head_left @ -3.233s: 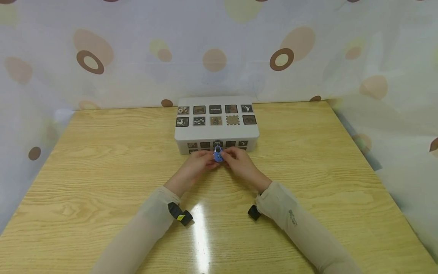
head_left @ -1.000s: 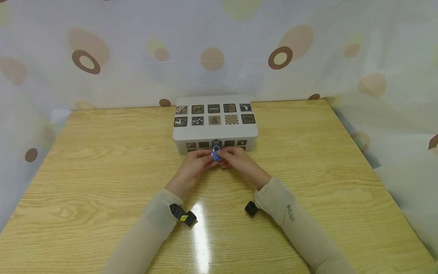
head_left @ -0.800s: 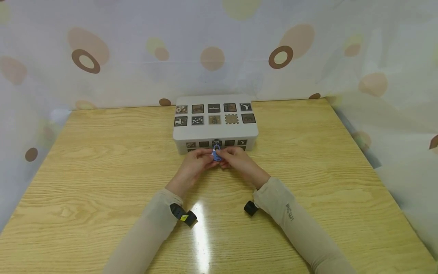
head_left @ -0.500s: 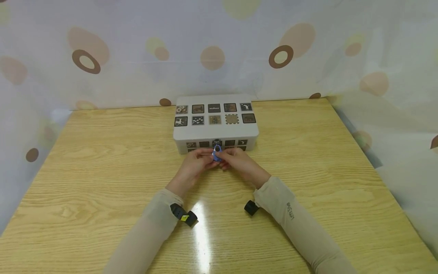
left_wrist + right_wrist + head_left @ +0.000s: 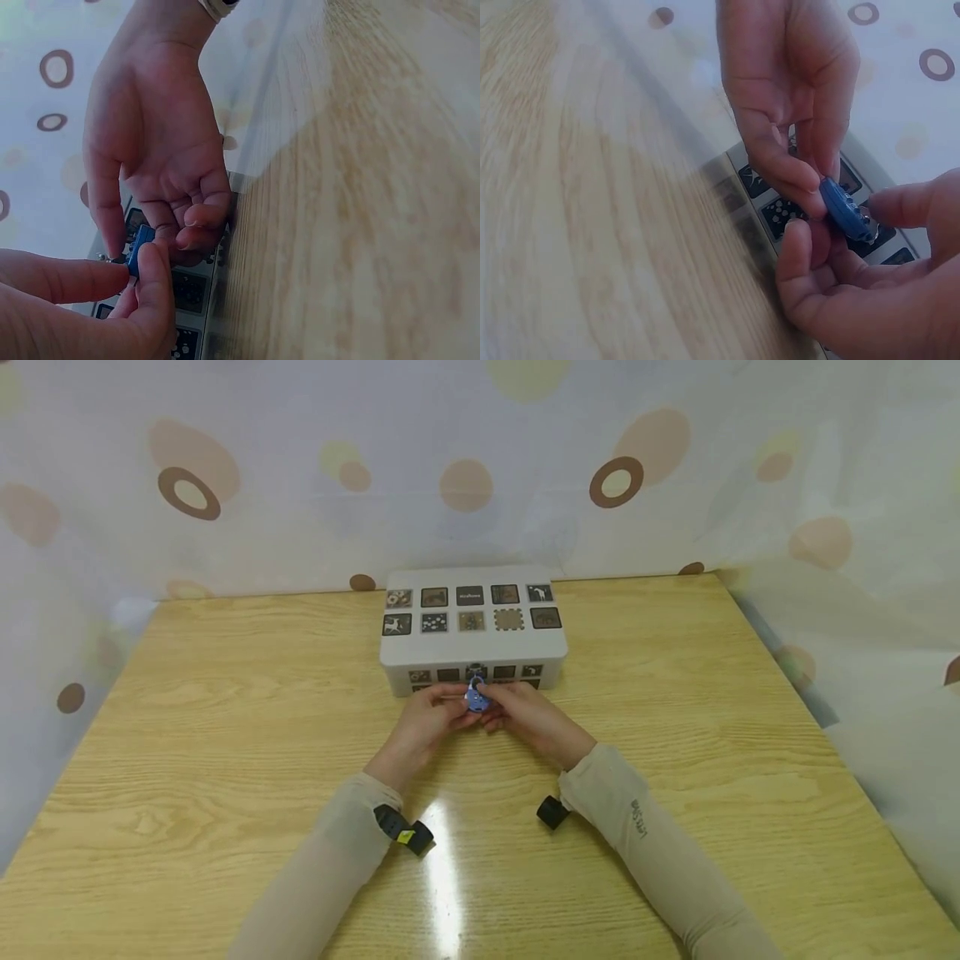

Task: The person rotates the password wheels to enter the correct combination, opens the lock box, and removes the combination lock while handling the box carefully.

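Note:
A small blue padlock (image 5: 476,700) with a shackle hangs at the middle of the front of the white tin box (image 5: 465,649). Little raised dials show along its face in the right wrist view. My left hand (image 5: 429,724) pinches the padlock's body from the left between thumb and fingers. From the right, my right hand (image 5: 534,720) holds it too, thumb (image 5: 900,206) at the dials and shackle, fingers curled below. In the left wrist view the padlock (image 5: 139,251) sits between both hands' fingertips. Whether the shackle passes through the box's latch, I cannot tell.
The box, printed with dark picture squares, stands towards the back of a wood-grain table (image 5: 247,718). Behind and at the sides hangs a pale sheet with brown and yellow spots (image 5: 465,485). Black straps with small cameras (image 5: 405,831) sit on both sleeved wrists.
The right thumb has shifted across the padlock: half a second ago it covered the body, now it lies higher and the blue face shows. The left hand and the box stay nearly in place.

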Tool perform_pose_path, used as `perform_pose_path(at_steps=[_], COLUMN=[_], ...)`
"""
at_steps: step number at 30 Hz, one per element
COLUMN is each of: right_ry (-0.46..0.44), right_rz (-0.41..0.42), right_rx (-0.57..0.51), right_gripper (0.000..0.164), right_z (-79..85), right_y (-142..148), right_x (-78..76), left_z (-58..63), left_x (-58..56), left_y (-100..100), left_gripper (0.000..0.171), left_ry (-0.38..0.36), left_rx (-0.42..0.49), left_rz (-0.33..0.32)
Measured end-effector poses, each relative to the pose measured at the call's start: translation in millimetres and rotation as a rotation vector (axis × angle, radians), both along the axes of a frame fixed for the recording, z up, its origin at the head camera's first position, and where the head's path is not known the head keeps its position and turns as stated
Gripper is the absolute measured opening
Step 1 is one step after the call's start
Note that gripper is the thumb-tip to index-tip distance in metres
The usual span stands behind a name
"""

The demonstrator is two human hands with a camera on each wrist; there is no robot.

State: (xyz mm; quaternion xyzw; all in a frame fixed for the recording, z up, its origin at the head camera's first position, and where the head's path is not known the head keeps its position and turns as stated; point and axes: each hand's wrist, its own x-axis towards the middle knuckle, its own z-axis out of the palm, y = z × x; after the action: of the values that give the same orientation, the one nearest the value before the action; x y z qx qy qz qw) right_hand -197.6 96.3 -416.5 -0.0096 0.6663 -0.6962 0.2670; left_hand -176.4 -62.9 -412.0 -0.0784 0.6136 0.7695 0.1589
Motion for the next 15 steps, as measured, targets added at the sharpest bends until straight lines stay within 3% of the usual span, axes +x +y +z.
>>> perform_pose_path(at_steps=[9, 15], right_ry=[0.094, 0.097], right_rz=[0.028, 0.010], right_rx=[0.030, 0.035], right_gripper=[0.028, 0.022], right_z=[-1.7, -3.5], right_y=[-1.9, -2.5], right_x=[1.2, 1.6], left_z=[4.0, 5.2], left_x=[1.0, 1.5], left_y=[0.2, 0.4], left_gripper=[0.033, 0.032], left_ry=[-0.008, -0.015], left_rx=[-0.003, 0.000], left_rz=[0.001, 0.000])
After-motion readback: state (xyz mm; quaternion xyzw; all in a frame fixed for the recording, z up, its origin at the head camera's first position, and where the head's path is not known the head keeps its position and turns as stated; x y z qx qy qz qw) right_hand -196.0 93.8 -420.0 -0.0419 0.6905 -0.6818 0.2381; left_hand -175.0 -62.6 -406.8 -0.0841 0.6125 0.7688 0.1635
